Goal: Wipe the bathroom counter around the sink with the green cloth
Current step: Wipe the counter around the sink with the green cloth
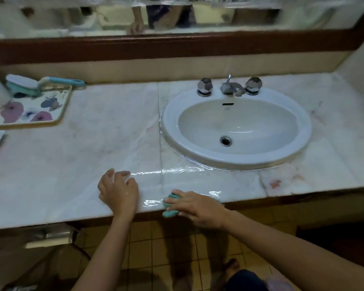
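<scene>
The right hand (194,206) presses the green cloth (170,208) flat at the tabletop's (72,185) near edge, left of the sink (235,127). The left hand (118,191) rests beside it, spread and empty. Soft, wet and light, the cloth probably bunches easily, so a flat palm on top suits.

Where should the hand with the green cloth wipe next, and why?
Probably slide the right hand and green cloth away from the counter's front edge toward the sink; a shiny wet streak lies between them.
</scene>
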The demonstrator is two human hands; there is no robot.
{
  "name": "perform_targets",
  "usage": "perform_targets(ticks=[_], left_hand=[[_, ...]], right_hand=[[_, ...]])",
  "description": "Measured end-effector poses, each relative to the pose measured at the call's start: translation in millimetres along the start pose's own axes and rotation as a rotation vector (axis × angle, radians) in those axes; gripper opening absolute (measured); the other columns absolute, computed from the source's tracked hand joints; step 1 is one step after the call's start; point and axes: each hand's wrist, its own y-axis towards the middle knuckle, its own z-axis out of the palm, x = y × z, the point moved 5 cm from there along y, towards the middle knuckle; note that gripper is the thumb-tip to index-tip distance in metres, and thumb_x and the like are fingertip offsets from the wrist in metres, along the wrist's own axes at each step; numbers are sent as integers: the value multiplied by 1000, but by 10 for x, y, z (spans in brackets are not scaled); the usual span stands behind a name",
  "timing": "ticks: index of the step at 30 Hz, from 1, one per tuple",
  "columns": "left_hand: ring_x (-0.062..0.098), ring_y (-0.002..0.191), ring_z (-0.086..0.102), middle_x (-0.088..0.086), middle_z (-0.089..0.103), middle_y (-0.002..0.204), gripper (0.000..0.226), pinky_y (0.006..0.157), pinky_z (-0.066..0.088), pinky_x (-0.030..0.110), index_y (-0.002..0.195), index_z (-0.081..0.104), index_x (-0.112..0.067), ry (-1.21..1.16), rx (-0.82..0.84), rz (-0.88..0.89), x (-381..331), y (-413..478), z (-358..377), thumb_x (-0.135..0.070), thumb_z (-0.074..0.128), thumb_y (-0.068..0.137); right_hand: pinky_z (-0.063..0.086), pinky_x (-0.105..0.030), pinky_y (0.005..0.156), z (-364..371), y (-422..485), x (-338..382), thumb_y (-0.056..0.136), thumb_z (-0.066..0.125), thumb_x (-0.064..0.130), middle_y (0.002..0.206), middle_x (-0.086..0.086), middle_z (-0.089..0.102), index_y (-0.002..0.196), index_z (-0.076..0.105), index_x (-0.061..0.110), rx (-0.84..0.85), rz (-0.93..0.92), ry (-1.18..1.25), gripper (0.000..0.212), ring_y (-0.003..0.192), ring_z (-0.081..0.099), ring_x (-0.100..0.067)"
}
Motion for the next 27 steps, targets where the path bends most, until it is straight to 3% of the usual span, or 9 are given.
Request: perform_targets(ticks=[4,7,9,12,15,18,21,24,27], left_hand=[[31,122,44,6,53,129,24,100,38,45,91,70,-17,-195,77,177,-668,-446,312,0,62,76],[19,117,46,0,53,123,22,98,40,38,89,70,-18,-290,194,334,-1224,-871,686,-4,58,77],[7,113,45,-6,52,119,24,95,41,33,89,70,-19,-333,277,445,-1606,-1150,966,-11,53,74],[-3,109,47,-11,51,115,24,82,47,24,89,70,-22,-380,410,560,-2192,-1489,1419,-8,55,75],[8,110,52,-6,53,113,25,84,40,11,91,69,-21,-379,496,635,-2859,-1758,1891,-4,57,77],[13,116,52,-5,54,119,26,98,42,30,98,69,-20,-308,561,683,-3514,-1999,2376,-18,55,76],[22,125,48,-2,47,139,44,102,39,37,115,65,-21,-146,583,717,-4043,-2105,2835,-34,52,75],[28,136,39,5,30,157,68,104,35,41,136,51,-21,33,601,635,-4364,-2038,3230,-54,39,77],[28,141,30,2,9,163,68,104,36,43,148,28,-27,120,649,575,-4503,-1999,3487,-55,37,87]], right_hand=[[29,-17,110,-474,-757,-407,95,47,19,136,22,50,131,53,34,-382,351,417,40,133,34,11],[36,-3,89,-887,-1553,-862,97,50,5,116,21,60,118,56,37,-788,619,597,39,110,54,12],[40,-12,85,-1071,-2110,-1303,97,51,5,113,6,65,119,61,28,-992,799,584,33,109,60,-11],[39,-27,100,-1307,-2862,-2027,99,49,10,130,-4,60,127,62,14,-1122,1013,475,31,122,54,-23],[35,-42,106,-1681,-3453,-2666,101,42,22,144,-17,45,138,50,12,-1112,1187,197,39,130,43,-37],[16,-48,114,-1914,-3764,-3154,102,32,36,158,-12,21,151,26,23,-772,1393,-108,51,144,15,-38],[-2,-47,117,-1894,-3830,-3487,100,14,51,163,-3,-3,154,2,32,-498,1339,-182,58,148,-7,-30],[-2,-46,118,-2068,-3898,-3864,91,-5,57,163,1,-1,154,-3,30,-453,1266,-250,69,149,-6,-27],[3,-45,119,-2496,-3880,-4473,85,-7,58,163,0,6,154,0,23,-464,1229,-247,77,149,1,-27]])
